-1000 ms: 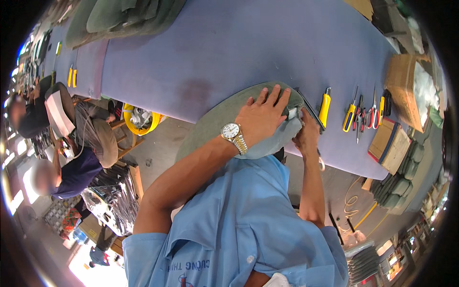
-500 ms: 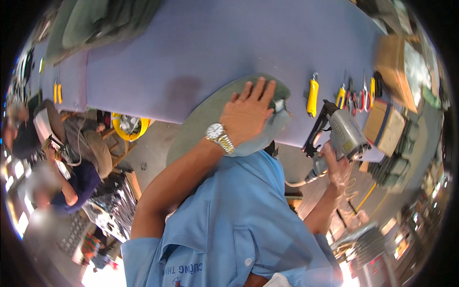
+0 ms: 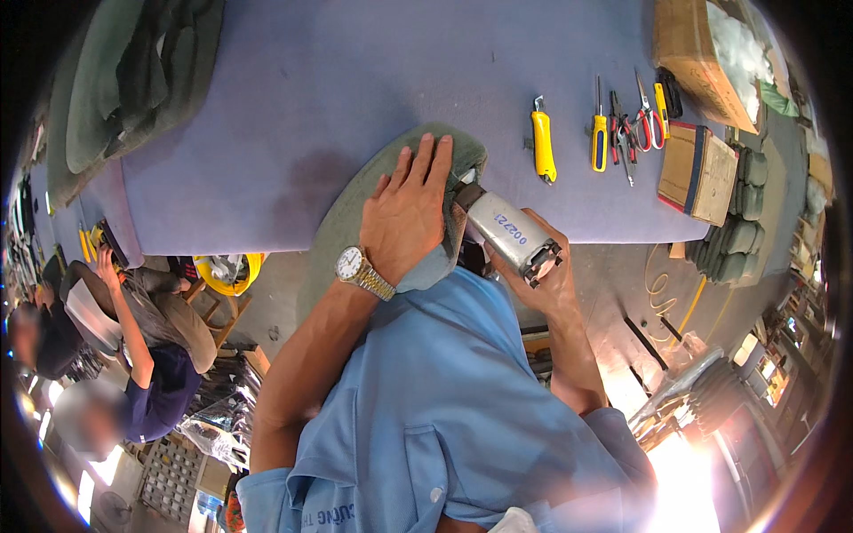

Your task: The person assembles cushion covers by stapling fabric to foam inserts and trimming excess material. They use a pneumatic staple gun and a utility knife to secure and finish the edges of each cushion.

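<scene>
- While the left hand (image 3: 410,213) lies flat with its fingers spread on a grey-green fabric-covered panel (image 3: 355,213), the palm presses that panel down at the near edge of the purple-covered worktable (image 3: 311,80); a metal-banded wristwatch (image 3: 362,271) sits on the wrist
- The right hand (image 3: 542,275) is closed around a silver pneumatic staple gun (image 3: 511,233), its nose set against the folded fabric edge of the panel just beside the left hand's little finger
- The panel hangs partly over the table's front edge, its rounded outline running down toward the person's light blue shirt (image 3: 444,417)
- To the right on the tabletop lie a yellow utility knife (image 3: 542,142), a yellow-handled screwdriver (image 3: 600,138), red-handled pliers (image 3: 626,133) and scissors (image 3: 649,120), laid side by side and apart from the hands
- Farther right stand a flat brown box (image 3: 697,169) and, behind it, an open cardboard carton (image 3: 702,53) with pale filling
- At the far left of the table rests a stack of dark green upholstered pieces (image 3: 133,71)
- Below the table's left end another person (image 3: 151,355) in dark clothes bends over work beside a yellow ring-shaped object (image 3: 227,271)
- A yellow hose (image 3: 689,302) trails over the floor on the right
</scene>
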Demonstrator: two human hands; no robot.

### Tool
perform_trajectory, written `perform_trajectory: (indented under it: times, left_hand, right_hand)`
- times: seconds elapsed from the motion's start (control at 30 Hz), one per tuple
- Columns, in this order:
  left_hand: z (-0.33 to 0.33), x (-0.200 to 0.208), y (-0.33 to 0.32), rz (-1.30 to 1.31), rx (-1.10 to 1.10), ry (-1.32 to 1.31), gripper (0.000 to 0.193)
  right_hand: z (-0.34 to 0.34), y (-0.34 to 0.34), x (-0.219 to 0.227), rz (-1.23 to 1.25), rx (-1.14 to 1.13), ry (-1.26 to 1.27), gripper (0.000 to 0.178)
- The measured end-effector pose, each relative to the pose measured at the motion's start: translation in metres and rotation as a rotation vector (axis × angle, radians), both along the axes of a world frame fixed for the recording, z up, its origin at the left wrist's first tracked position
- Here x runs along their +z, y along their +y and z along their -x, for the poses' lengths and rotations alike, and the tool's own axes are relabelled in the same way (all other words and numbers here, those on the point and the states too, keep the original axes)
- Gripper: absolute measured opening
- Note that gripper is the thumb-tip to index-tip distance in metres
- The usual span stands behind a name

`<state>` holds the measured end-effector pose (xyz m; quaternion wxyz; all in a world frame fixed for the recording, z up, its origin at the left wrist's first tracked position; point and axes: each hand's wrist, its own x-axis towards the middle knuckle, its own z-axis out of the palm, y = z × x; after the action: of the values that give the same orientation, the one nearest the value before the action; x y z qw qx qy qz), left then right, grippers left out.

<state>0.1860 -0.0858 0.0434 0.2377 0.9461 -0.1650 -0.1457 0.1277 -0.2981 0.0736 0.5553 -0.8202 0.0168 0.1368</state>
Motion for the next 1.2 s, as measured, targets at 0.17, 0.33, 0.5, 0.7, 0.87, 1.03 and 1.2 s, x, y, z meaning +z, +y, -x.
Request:
perform_trajectory:
  times: [0.17,0.33,0.5,0.7,0.87,1.03,1.2]
  left_hand:
    - [-0.002,0.005,-0.001,-0.008,0.004,0.024,0.079]
    - [-0.003,0.006,0.000,-0.037,-0.003,0.019,0.080]
    - [-0.005,0.008,-0.002,-0.081,-0.008,0.022,0.080]
    - [-0.004,0.005,-0.006,-0.066,0.001,0.053,0.080]
    - [-0.007,0.002,-0.004,-0.004,-0.006,0.061,0.077]
    - [-0.009,0.001,-0.004,-0.005,-0.008,0.077,0.076]
    - [-0.006,-0.002,-0.006,-0.044,-0.008,0.037,0.075]
  right_hand:
    - [-0.006,-0.001,-0.003,0.038,0.057,-0.128,0.029]
    - [-0.010,-0.002,-0.003,0.044,0.092,-0.118,0.029]
    - [-0.008,-0.001,0.000,0.052,0.090,-0.066,0.028]
    - [-0.002,-0.004,-0.011,0.024,0.068,-0.016,0.041]
    - [-0.005,-0.002,-0.010,-0.032,0.055,0.036,0.039]
    - [-0.016,0.001,-0.006,-0.002,0.140,-0.009,0.032]
    - [-0.013,0.004,-0.010,0.025,0.122,0.033,0.039]
